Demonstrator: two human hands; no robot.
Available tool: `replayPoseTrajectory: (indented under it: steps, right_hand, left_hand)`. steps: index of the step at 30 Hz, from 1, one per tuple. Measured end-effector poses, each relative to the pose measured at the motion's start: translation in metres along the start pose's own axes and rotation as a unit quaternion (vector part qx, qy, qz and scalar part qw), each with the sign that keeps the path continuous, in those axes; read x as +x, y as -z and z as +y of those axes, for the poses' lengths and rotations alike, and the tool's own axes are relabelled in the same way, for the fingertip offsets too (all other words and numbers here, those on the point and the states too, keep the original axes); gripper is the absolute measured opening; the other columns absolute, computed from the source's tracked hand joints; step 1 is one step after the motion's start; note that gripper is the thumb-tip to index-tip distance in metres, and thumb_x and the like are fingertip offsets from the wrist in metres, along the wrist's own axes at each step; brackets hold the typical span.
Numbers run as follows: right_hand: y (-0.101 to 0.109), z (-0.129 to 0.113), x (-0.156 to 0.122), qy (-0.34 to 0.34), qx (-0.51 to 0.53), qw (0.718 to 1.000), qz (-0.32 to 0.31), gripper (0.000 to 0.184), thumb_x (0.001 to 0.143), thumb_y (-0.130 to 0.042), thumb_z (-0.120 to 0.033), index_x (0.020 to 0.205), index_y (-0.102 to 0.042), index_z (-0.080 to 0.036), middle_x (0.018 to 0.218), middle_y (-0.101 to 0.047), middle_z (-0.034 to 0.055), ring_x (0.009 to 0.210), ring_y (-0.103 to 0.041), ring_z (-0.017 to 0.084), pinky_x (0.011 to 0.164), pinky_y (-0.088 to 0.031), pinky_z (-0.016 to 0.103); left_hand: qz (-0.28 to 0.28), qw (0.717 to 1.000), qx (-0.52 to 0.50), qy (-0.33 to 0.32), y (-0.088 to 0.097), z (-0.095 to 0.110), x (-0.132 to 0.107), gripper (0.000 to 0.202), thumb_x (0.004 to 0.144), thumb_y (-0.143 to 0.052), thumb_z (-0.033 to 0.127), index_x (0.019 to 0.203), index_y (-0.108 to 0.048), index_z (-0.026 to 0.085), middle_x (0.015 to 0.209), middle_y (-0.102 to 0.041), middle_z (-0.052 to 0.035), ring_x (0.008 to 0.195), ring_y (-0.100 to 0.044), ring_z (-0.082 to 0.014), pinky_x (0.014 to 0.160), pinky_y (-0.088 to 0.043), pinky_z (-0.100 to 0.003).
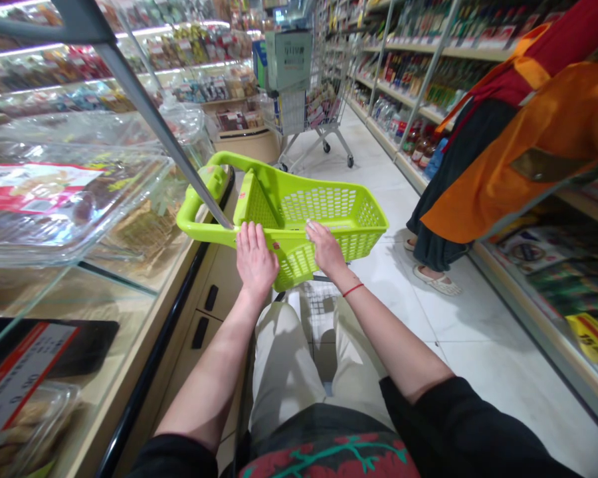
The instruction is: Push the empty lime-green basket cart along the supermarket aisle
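Note:
A lime-green plastic shopping cart basket [331, 202] with perforated walls stands sideways in front of me. My left hand [256, 262] lies against its near side, fingers stretched out toward the upper rim, beside the foot of a grey metal pole [172, 136]. Farther right, my right hand [326, 249] curls its fingers over the same rim; a small whitish patch shows at the fingertips, too small to name. A red string bracelet [353, 290] circles that wrist. No goods show inside the basket.
On the left is a glass-edged counter with clear-lidded food trays [70, 199] and a black bumper rail [154, 358]. A metal shopping cart [311, 109] carrying boxes stands ahead. A person in an orange apron [518, 172] stands at right by the bottle shelves [423, 73].

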State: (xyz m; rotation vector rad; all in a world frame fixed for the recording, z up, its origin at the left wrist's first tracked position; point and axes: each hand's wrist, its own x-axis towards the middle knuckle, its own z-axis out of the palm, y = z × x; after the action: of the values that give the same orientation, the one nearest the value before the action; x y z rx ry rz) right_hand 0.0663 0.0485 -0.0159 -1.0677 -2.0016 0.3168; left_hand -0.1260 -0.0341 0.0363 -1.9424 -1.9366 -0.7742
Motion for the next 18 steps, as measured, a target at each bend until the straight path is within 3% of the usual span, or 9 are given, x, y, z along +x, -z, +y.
replayPoseTrajectory:
  steps: [5, 8, 12, 18]
  right_hand:
    - [0.037, 0.055, -0.014, -0.077, -0.068, 0.993, 0.061, 0.066, 0.077, -0.041, 0.007, 0.133, -0.067, -0.015, 0.144, -0.062, 0.0151, 0.141, -0.051, 0.025, 0.122, -0.039, 0.050]
    - [0.041, 0.060, -0.015, -0.111, -0.073, 0.988, 0.078, 0.063, 0.078, -0.041, 0.006, 0.131, -0.068, -0.013, 0.141, -0.064, 0.0166, 0.138, -0.054, 0.027, 0.120, -0.040, 0.051]
    - [0.013, 0.024, -0.005, -0.097, -0.028, 0.992, 0.077, 0.064, 0.080, -0.041, 0.006, 0.135, -0.066, -0.015, 0.144, -0.063, 0.0142, 0.141, -0.050, 0.024, 0.123, -0.037, 0.048]
    - [-0.029, -0.061, 0.020, -0.007, 0.047, 0.999, -0.012, 0.069, 0.081, -0.039, 0.007, 0.144, -0.058, -0.013, 0.153, -0.055, 0.0132, 0.147, -0.045, 0.019, 0.127, -0.032, 0.038]
  left_hand:
    - [-0.005, 1.000, 0.001, 0.002, 0.001, 0.000, 0.000, 0.075, 0.084, -0.052, 0.020, 0.153, -0.033, -0.002, 0.164, -0.033, -0.0255, 0.159, -0.014, -0.0352, 0.131, -0.014, -0.054]
    - [-0.005, 1.000, 0.006, 0.003, 0.001, 0.002, 0.000, 0.074, 0.084, -0.052, 0.021, 0.152, -0.035, -0.004, 0.163, -0.034, -0.0267, 0.159, -0.015, -0.0365, 0.130, -0.014, -0.054]
    - [-0.004, 1.000, 0.005, 0.004, 0.002, 0.003, 0.000, 0.074, 0.085, -0.052, 0.023, 0.151, -0.035, -0.006, 0.162, -0.033, -0.0287, 0.159, -0.014, -0.0378, 0.130, -0.013, -0.056]
    - [0.008, 1.000, -0.014, 0.004, 0.000, 0.001, -0.001, 0.072, 0.086, -0.051, 0.022, 0.153, -0.035, 0.000, 0.164, -0.033, -0.0255, 0.159, -0.014, -0.0354, 0.130, -0.013, -0.057]
